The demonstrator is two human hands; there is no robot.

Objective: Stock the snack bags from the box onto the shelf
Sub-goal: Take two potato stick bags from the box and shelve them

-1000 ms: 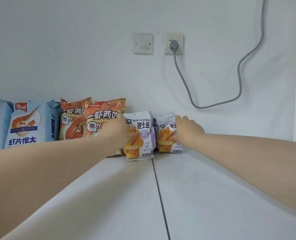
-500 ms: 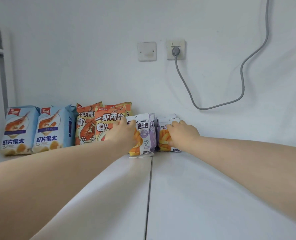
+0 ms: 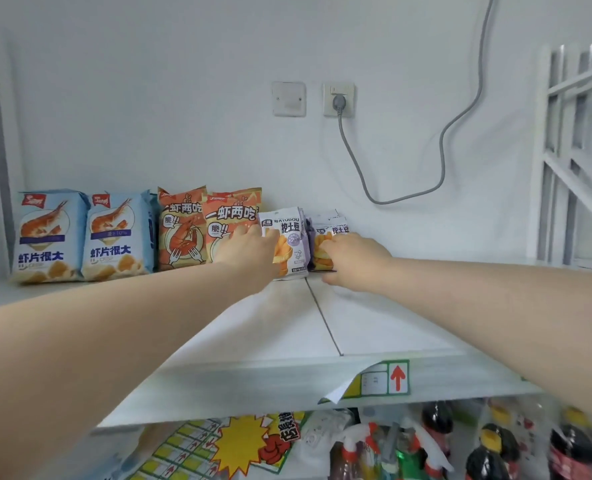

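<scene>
— On the shelf (image 3: 374,327), what do the hands hold?
— The left hand (image 3: 249,252) grasps the front white potato bag (image 3: 289,242); the right hand (image 3: 355,259) rests on the purple bags (image 3: 329,233) beside it, grip unclear.
— Left of those?
— Orange shrimp bags (image 3: 197,230), then blue ones (image 3: 80,237).

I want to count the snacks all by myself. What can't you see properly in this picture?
- Head view: bags behind the front white potato bag and the purple potato bag overlap, so no count.
- Left hand and right hand cover both bags' fronts; grip unclear.
- The box is out of frame.
- Bottles below are blurred and cut off.
</scene>
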